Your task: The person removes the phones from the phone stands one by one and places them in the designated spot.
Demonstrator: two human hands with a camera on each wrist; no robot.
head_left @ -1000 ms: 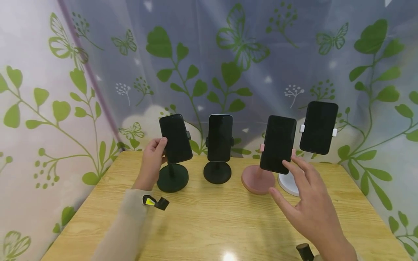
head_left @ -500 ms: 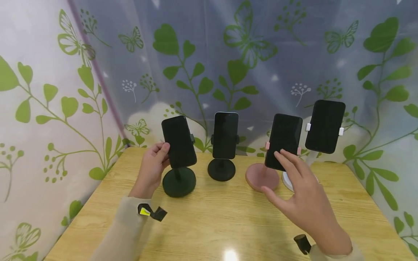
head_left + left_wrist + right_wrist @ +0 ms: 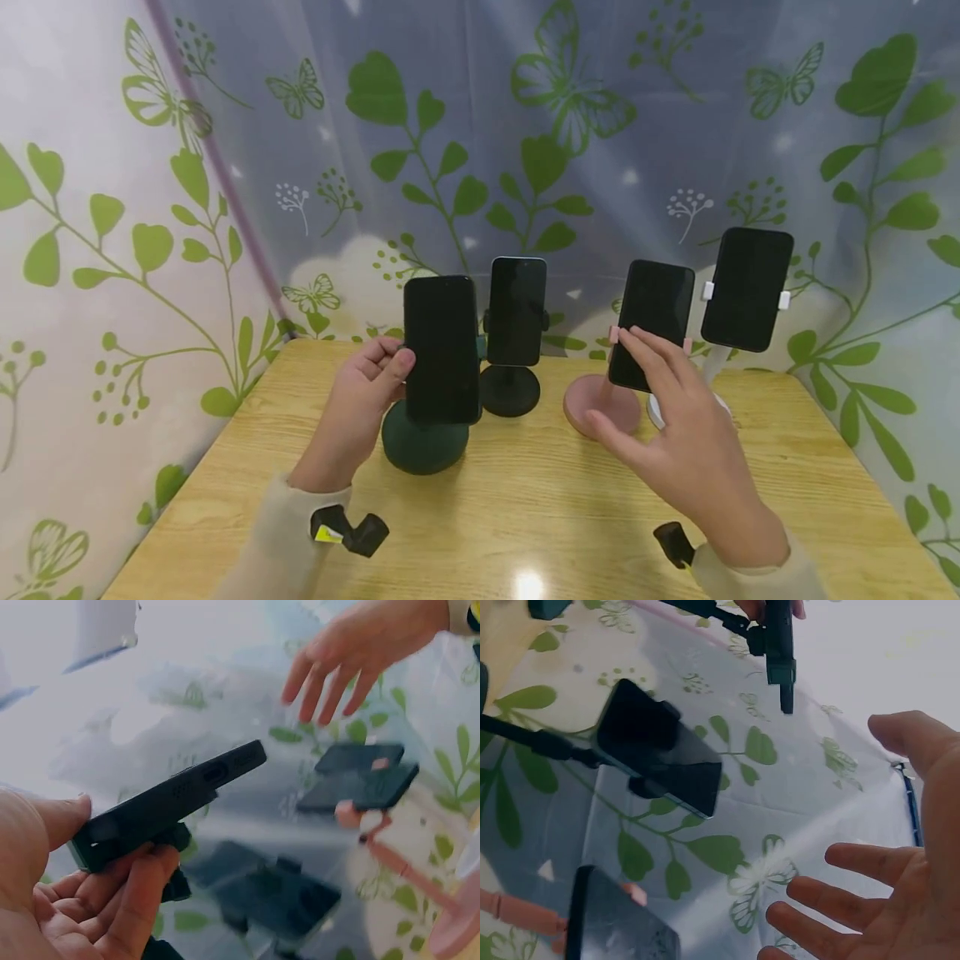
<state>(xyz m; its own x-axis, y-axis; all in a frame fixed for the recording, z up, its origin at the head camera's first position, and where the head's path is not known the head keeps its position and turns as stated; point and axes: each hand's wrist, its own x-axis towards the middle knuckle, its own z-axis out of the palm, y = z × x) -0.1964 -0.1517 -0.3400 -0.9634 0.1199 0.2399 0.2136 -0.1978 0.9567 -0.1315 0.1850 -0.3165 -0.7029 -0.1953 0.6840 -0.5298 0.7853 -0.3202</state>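
Note:
My left hand [image 3: 358,404] pinches the left edge of a black smartphone [image 3: 441,350], thumb in front and fingers behind. That phone sits in the clamp of a dark green phone stand [image 3: 424,446]; the left wrist view shows the phone's [image 3: 172,806] bottom end. My right hand [image 3: 686,437] hovers in front of a pink phone stand [image 3: 585,407] with fingers spread and nothing in them. In the right wrist view the right hand's fingers [image 3: 832,900] look relaxed and apart from any phone. The pink stand carries another black phone [image 3: 656,304], partly hidden by the hand.
Between them stands a black phone stand [image 3: 510,392] with an upright phone [image 3: 517,308]. At the far right a white stand [image 3: 716,367] holds a phone [image 3: 747,287] higher up. All rest on a wooden table [image 3: 525,500] before a leaf-patterned curtain [image 3: 450,100].
The phone on the green stand has come nearer and to the right, turning more upright, with its base shifting slightly too. My right hand has drifted slightly left.

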